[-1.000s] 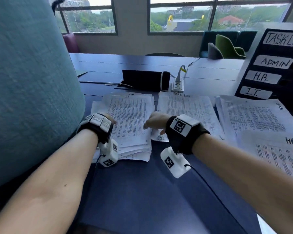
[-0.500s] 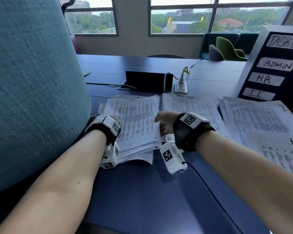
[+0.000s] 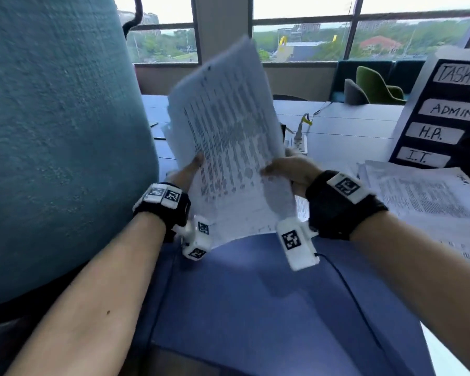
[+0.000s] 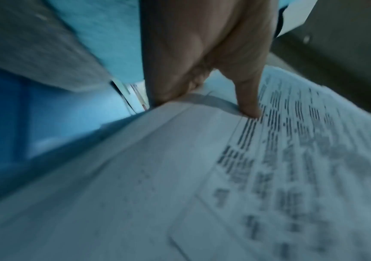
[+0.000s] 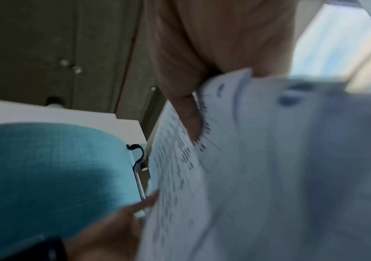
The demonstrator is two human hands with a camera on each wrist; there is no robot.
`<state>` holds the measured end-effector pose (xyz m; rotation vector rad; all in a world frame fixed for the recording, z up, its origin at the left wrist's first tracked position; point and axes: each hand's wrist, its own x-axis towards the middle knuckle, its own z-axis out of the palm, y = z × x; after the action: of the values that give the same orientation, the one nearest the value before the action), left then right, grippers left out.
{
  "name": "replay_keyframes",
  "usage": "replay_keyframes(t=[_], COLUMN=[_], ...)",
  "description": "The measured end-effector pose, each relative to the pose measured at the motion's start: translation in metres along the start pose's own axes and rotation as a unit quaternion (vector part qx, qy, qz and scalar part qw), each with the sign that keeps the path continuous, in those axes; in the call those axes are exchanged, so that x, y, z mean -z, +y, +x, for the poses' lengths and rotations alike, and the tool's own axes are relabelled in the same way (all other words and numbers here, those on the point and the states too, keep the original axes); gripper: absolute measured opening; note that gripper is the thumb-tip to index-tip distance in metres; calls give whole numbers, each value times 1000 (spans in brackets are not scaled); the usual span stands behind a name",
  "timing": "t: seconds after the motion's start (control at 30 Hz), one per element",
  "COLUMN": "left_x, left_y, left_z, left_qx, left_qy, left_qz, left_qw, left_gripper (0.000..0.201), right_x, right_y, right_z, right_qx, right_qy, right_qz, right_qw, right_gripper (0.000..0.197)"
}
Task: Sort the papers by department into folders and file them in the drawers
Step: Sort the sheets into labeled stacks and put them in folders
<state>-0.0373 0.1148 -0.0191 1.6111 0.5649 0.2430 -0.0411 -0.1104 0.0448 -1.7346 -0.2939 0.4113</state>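
Both hands held one stack of printed papers (image 3: 228, 147) raised off the blue desk (image 3: 255, 308), tilted nearly upright with its top edge leaning away toward the windows (image 3: 304, 42); the print was blurred and unreadable. The left hand (image 3: 186, 172) gripped the stack's left edge, thumb pressed on the printed face, as the left wrist view confirmed, where the thumb (image 4: 247, 104) lay on the top sheet; the remaining fingers went behind the stack and could not be seen. The right hand (image 3: 291, 172) gripped the right edge, thumb on the front face and fingers curled behind; the right wrist view showed that thumb (image 5: 189, 120) pinching the paper edge.

A second spread of papers (image 3: 423, 196) lay flat on the desk at the right, well apart from the held stack, one sheet marked with handwritten letters cut off by the frame edge. Behind it stood a dark drawer unit (image 3: 445, 112) bearing white labels reading ADMIN, H.R. and I.T., with a partly cropped label above; whether the drawers were open could not be told. A teal fabric chair back (image 3: 55, 131) filled the left of the head view, just beside the left forearm. A white power strip (image 3: 300, 141) sat on the desk behind the stack; a green chair (image 3: 375, 86) stood near the windows.
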Motion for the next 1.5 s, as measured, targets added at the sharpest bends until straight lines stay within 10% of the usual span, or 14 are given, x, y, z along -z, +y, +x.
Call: replay_keyframes(t=[0.2, 0.7, 0.9, 1.03, 1.27, 1.5], left_x=[-34, -115, -112, -105, -101, -114], left_y=[93, 111, 140, 138, 100, 112], left_z=[-44, -76, -85, -79, -62, -79], left_qx=[-249, -333, -555, -534, -329, -344], left_qy=[-5, -38, 59, 47, -87, -75], left_qz=[-165, -131, 36, 128, -79, -97], left_qw=[954, 933, 829, 835, 937, 931], left_gripper=[27, 51, 65, 26, 40, 23], right_x=[51, 104, 103, 107, 112, 109], right_y=[-20, 8, -40, -45, -2, -5], right_z=[-22, -37, -40, -37, -35, -36], right_qx=[225, 330, 360, 251, 250, 239], right_qy=[191, 416, 460, 463, 405, 389], right_qz=[4, -53, -228, -316, -34, -18], right_qw=[956, 846, 779, 789, 879, 889], right_gripper=[39, 59, 69, 39, 54, 27])
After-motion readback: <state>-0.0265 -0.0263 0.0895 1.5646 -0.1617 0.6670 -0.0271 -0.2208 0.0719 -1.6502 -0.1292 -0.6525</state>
